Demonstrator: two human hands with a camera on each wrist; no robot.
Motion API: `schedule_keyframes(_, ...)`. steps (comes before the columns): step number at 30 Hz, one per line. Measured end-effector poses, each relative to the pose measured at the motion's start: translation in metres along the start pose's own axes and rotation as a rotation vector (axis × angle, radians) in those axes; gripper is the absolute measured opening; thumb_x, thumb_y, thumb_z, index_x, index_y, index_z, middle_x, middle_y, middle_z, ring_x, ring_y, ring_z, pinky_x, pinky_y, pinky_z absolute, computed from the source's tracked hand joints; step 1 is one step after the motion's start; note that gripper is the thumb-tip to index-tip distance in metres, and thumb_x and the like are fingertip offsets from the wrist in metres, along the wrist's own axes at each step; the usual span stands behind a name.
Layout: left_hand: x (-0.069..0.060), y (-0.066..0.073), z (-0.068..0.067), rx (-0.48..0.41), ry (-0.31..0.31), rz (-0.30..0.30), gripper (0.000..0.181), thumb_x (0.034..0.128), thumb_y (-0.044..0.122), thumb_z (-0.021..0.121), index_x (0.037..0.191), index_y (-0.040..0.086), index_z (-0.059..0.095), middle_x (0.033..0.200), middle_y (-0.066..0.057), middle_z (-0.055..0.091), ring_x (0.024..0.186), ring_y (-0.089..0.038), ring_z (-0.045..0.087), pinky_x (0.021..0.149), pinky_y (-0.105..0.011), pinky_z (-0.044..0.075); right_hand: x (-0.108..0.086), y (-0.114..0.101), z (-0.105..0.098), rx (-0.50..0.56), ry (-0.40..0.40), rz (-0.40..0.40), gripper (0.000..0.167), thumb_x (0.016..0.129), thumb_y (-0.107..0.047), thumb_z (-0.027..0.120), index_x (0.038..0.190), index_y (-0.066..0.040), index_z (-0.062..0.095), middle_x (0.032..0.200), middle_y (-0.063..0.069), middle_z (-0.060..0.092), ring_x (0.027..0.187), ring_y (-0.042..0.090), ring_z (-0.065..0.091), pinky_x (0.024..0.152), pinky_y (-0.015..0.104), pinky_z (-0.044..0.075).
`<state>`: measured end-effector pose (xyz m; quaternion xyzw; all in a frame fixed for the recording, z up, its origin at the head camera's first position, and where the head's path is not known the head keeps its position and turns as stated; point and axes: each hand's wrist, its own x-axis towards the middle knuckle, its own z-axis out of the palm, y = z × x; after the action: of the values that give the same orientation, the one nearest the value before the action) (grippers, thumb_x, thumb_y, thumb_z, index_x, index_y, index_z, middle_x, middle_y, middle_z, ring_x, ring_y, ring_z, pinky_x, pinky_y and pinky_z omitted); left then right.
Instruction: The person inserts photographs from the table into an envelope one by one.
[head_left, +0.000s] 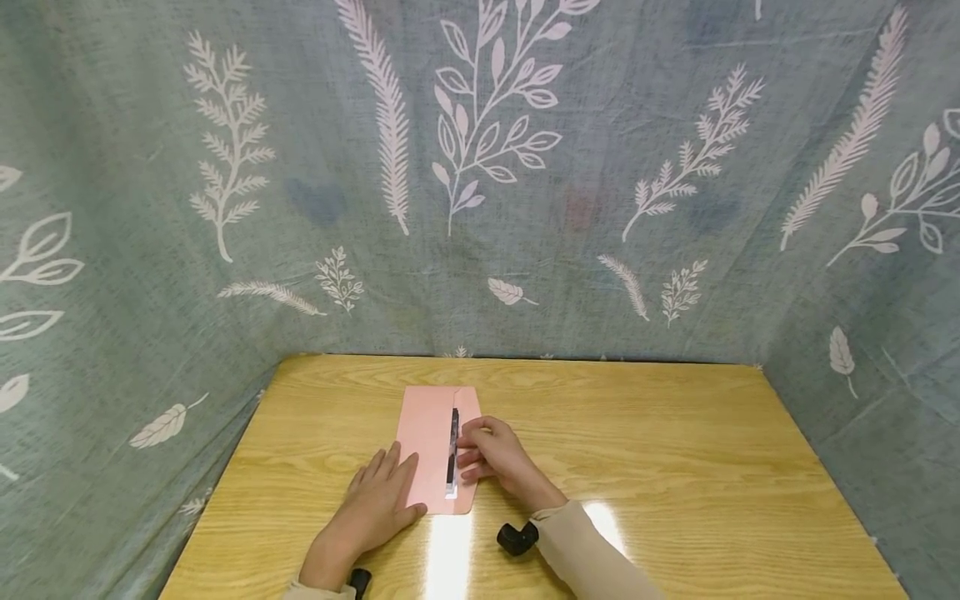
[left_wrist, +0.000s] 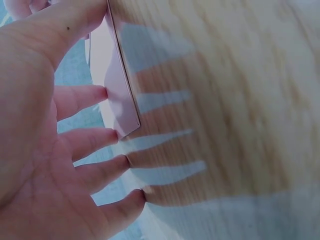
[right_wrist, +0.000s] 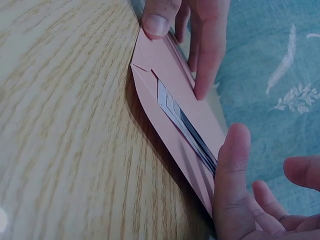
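Note:
A pink envelope (head_left: 427, 446) lies on the table, its long slit (right_wrist: 165, 102) toward the right side. Several thin papers or cards (head_left: 452, 454), with white and dark edges, sit inside and show through that slit. My left hand (head_left: 378, 500) rests on the envelope's lower left with fingers spread and straight; in the right wrist view its thumb presses near a corner. My right hand (head_left: 498, 454) is at the slit side, fingers loosely bent and apart. Nothing shows between its thumb and fingers in the right wrist view, where the thumb (right_wrist: 232, 172) is against or just over the envelope.
The wooden table (head_left: 637, 450) extends far to the right of the envelope. Grey-green cloth (head_left: 480, 275) with white leaf prints hangs behind the table and on both sides. Black wrist-worn pieces (head_left: 517, 539) show at both wrists.

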<state>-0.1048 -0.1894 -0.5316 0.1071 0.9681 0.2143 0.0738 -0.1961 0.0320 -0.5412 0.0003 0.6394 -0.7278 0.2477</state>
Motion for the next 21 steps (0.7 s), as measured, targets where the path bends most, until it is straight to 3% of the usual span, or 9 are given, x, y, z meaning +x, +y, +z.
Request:
schedule_keyframes(10, 0.002, 0.002, 0.0, 0.001, 0.001, -0.007, 0.077, 0.0896, 0.042, 0.074, 0.151, 0.006, 0.044, 0.158, -0.029, 0.026, 0.143, -0.051, 0.023, 0.111, -0.069, 0.019, 0.001, 0.002, -0.003, -0.022, -0.002, 0.006, 0.03, 0.101, -0.018, 0.057, 0.121, 0.005, 0.056, 0.106, 0.021, 0.066, 0.072, 0.024, 0.069, 0.062, 0.039, 0.061)
schedule_keyframes(21, 0.006, 0.002, -0.001, 0.044, 0.022, 0.025, 0.077, 0.0905, 0.043, 0.072, 0.15, 0.003, 0.044, 0.156, -0.03, 0.028, 0.142, -0.051, 0.026, 0.11, -0.068, 0.024, -0.003, -0.002, -0.011, -0.056, -0.031, -0.046, 0.036, 0.102, -0.024, 0.059, 0.123, 0.006, 0.057, 0.109, 0.02, 0.067, 0.082, 0.028, 0.069, 0.069, 0.039, 0.06)
